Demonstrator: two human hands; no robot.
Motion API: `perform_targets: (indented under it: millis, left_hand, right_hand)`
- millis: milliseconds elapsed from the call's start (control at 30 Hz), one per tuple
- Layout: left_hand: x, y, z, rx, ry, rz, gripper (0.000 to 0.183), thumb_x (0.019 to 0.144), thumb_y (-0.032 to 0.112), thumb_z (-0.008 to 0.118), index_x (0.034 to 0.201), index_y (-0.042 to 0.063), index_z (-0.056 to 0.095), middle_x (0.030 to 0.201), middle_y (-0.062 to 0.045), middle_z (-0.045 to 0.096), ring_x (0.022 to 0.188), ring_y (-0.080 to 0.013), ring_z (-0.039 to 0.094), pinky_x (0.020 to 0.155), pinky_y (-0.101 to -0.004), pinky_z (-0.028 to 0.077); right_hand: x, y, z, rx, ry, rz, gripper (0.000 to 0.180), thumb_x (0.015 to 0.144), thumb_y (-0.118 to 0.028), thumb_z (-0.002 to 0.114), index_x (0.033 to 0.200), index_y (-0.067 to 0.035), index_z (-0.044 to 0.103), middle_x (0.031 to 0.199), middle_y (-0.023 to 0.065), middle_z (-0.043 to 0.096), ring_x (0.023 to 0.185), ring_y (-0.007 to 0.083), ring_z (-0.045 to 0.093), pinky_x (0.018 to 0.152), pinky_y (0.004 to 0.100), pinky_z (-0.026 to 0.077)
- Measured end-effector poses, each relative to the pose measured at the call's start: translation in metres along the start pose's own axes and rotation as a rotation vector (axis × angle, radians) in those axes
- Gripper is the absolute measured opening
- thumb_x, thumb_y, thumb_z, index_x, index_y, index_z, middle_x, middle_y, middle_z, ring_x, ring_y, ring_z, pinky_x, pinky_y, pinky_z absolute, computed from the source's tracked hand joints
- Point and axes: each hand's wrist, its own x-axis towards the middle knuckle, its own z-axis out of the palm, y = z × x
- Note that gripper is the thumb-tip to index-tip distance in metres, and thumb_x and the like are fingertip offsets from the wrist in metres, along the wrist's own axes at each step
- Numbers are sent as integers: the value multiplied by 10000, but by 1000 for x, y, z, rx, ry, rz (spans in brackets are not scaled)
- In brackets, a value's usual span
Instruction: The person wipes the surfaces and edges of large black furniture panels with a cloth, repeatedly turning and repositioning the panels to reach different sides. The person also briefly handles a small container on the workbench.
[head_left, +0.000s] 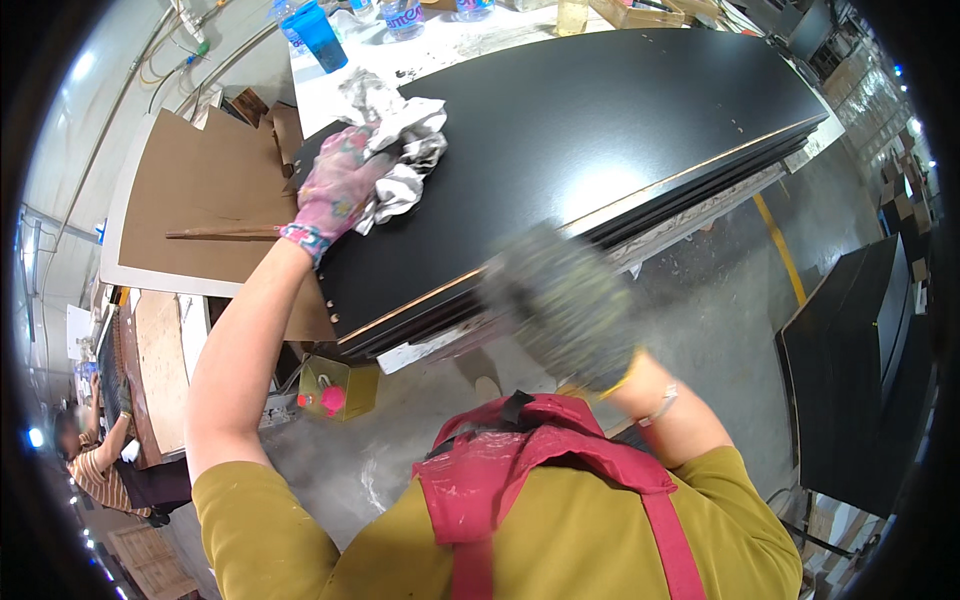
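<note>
In a pink patterned glove, my left hand (341, 184) grips a crumpled white rag (409, 142) with dark smudges. The rag rests on the left end of a black panel (555, 127), the top one of a stack. My right hand (562, 307), in a dark grey-green knit glove, is blurred by motion. It is at the panel's near edge, where a strip of bare board shows along the rim. Its fingers are too blurred to tell whether they hold anything. Small holes dot the panel's left end.
Plastic bottles (403, 19) and a blue cup (315, 34) stand on the white worktop behind the panel. Brown cardboard (202, 202) carries a wooden stick (221, 234) at left. A yellowish bin (360, 390) sits below. More black panels (847, 367) stand at right. Another person (105, 457) works far left.
</note>
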Motion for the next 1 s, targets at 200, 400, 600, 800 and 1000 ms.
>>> perform_targets:
  millis: [200,400,600,800,1000]
  left_hand:
    - [6,12,-8,-192,-51,-99,476,878,433,550,1223,115,624,1224,-195,597,1192,-371,496,1018,-424,397]
    - [2,22,-16,-216,29,-151,568,868,576,534,1150,98,654,1174,-193,623,1170,-359,533,969,-425,457]
    - [4,27,-16,-269,33,-204,635,868,622,501,1154,74,648,1191,-176,619,1197,-340,519,988,-421,446]
    - [6,21,-19,-218,-43,-168,529,877,537,535,1119,82,651,1149,-185,625,1161,-352,531,971,-420,447]
    - [2,23,-10,-158,-62,-170,567,900,558,531,1192,85,639,1278,-162,561,1226,-337,494,1020,-398,417]
  right_hand:
    - [35,-71,10,375,-43,118,195,878,-188,621,1022,-63,582,911,127,585,810,288,623,695,409,512]
    - [14,-15,-12,19,173,426,195,883,-187,667,1002,-40,619,902,140,614,795,299,622,694,398,512]
    - [44,-105,49,186,-187,-35,128,783,-136,591,886,-71,553,853,108,534,791,269,584,677,393,495]
    - [59,-131,39,438,-149,-61,189,820,-155,615,976,-57,568,925,121,585,788,297,592,705,409,501]
    - [55,-117,38,133,-103,-101,265,831,-166,654,1058,-43,595,975,119,587,842,316,597,730,412,508]
